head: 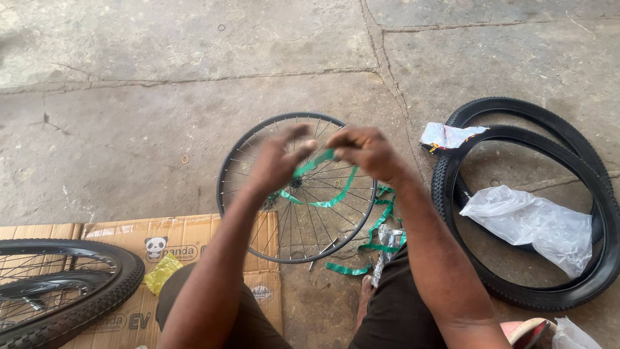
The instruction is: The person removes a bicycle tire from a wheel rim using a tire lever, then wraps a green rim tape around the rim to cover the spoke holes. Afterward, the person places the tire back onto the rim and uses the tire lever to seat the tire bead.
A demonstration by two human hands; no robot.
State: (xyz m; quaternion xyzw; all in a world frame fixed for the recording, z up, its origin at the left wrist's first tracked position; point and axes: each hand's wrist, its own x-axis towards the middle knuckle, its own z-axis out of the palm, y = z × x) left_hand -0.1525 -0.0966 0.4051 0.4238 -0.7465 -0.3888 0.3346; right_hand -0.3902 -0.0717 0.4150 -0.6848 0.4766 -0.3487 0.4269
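1. The concrete floor [161, 123] is cracked and fills the view.
2. Two black tyres [584, 284] lie overlapped at the right, a clear plastic bag [536, 223] inside them and a crumpled wrapper [449, 136] on their top edge.
3. A bare wheel rim [229, 161] with spokes lies flat in the middle, below both hands.
4. A second wheel with its tyre on [97, 297] rests at the lower left on flattened cardboard [194, 236].
5. The left hand [278, 161] and right hand [368, 152] are raised over the rim, fingers of both pinched on a green strip [323, 158].
6. The strip loops down across the spokes and trails to the floor by the right knee.
7. A yellow wrapper [161, 273] lies on the cardboard.
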